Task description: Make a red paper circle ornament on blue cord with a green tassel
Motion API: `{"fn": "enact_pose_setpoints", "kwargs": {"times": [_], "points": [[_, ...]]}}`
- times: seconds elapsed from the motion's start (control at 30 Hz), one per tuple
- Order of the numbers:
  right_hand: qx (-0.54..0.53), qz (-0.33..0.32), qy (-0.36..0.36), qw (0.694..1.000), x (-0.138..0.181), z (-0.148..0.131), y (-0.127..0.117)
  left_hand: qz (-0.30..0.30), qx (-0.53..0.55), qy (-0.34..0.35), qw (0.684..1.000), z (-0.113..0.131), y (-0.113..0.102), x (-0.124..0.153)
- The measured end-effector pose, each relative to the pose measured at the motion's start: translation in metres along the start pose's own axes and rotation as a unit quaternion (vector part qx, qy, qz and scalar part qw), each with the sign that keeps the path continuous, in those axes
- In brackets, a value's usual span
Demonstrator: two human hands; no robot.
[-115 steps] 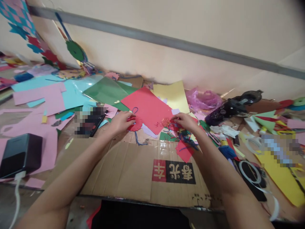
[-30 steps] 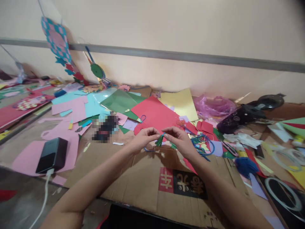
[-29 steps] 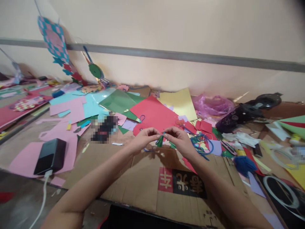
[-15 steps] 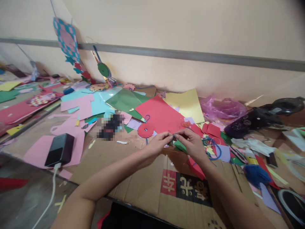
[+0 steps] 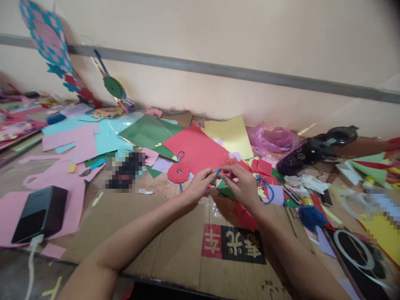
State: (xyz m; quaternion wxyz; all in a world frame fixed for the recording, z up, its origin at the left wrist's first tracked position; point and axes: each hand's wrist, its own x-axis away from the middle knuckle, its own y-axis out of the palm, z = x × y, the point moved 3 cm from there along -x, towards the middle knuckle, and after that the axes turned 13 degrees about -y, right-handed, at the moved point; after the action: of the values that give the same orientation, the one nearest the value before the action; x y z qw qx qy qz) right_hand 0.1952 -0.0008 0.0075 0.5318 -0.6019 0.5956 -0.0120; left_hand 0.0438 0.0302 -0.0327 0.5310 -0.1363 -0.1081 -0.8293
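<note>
A small blue piece (image 5: 218, 171), too small to make out in kind, shows between the fingertips of both hands. My left hand (image 5: 201, 183) pinches it from the left, thumb and index finger together. From the other side my right hand (image 5: 241, 182) closes its thumb and index finger at the same piece. Just left of the hands lies a red scalloped paper disc (image 5: 171, 173) with a blue cord loop at its top. Behind them is a large red sheet (image 5: 200, 146). A green paper scrap (image 5: 225, 189) is under the right hand.
Cardboard (image 5: 175, 237) covers the front of the table. A black power bank (image 5: 42, 212) with a white cable sits at left, a dark bottle (image 5: 306, 156) at right. Blue yarn (image 5: 312, 217), a tape roll (image 5: 353, 250) and a purple plastic bag (image 5: 271, 139) lie around too.
The view has swung to the right, so things on the table appear shifted left. The hands stay together, and the blue piece now shows more plainly between the fingertips.
</note>
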Motion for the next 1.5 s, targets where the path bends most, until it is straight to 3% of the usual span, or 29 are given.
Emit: {"fn": "enact_pose_setpoints", "kwargs": {"times": [0.13, 0.47, 0.8, 1.13, 1.33, 1.5], "points": [[0.034, 0.003, -0.027, 0.999, 0.001, 0.003, 0.002, -0.003, -0.024, 0.042, 0.999, -0.001, 0.001, -0.002], [0.049, 0.002, -0.032, 0.998, 0.001, 0.003, 0.002, -0.003, -0.052, 0.069, 0.996, -0.003, 0.003, -0.001], [-0.147, -0.003, 0.105, 0.984, -0.002, 0.013, 0.001, 0.016, -0.148, 0.096, 0.984, 0.002, -0.002, 0.000], [-0.238, 0.009, 0.135, 0.962, -0.005, 0.018, -0.003, -0.071, 0.037, 0.011, 0.997, 0.009, -0.002, 0.004], [-0.295, 0.023, 0.196, 0.935, -0.002, 0.021, 0.002, -0.040, 0.058, 0.039, 0.997, 0.007, -0.002, 0.000], [-0.273, 0.008, 0.194, 0.942, -0.003, 0.018, 0.002, -0.026, 0.030, 0.056, 0.998, 0.007, -0.001, -0.001]]}}
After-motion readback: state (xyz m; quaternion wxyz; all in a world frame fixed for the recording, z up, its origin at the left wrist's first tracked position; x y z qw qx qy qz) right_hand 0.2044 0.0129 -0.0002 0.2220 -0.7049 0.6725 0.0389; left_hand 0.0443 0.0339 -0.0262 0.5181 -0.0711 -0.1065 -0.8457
